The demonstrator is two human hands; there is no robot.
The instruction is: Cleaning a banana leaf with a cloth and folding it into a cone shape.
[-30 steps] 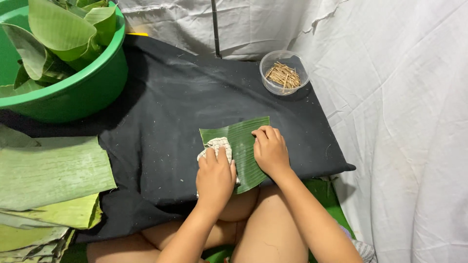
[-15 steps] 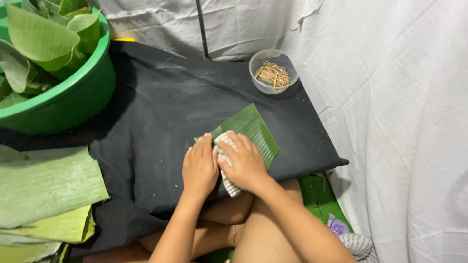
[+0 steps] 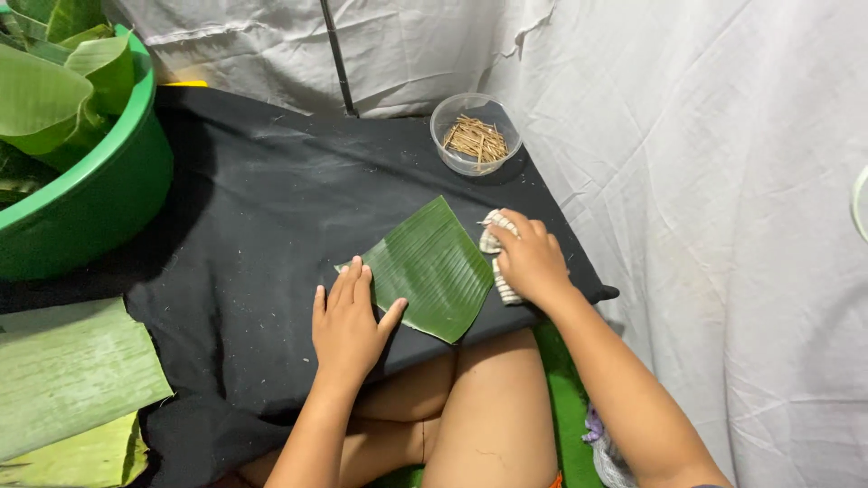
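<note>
A green banana-leaf piece [image 3: 432,267] lies flat on a black cloth [image 3: 262,217] in front of me. My left hand [image 3: 346,321] rests flat on the cloth with its fingers at the leaf's left corner. My right hand [image 3: 531,259] is at the leaf's right edge, closed on a small striped white rag [image 3: 493,242] that sticks out above and below the fingers.
A clear plastic bowl of short brown sticks [image 3: 475,137] stands at the back right of the cloth. A green tub of folded leaves [image 3: 86,181] sits at the left. Large leaf sheets [image 3: 68,380] are stacked at the lower left. White fabric hangs behind and to the right.
My right hand has slid with the rag from the leaf's left part to past its right edge. My left hand has shifted down onto the leaf's left corner. The camera view has moved.
</note>
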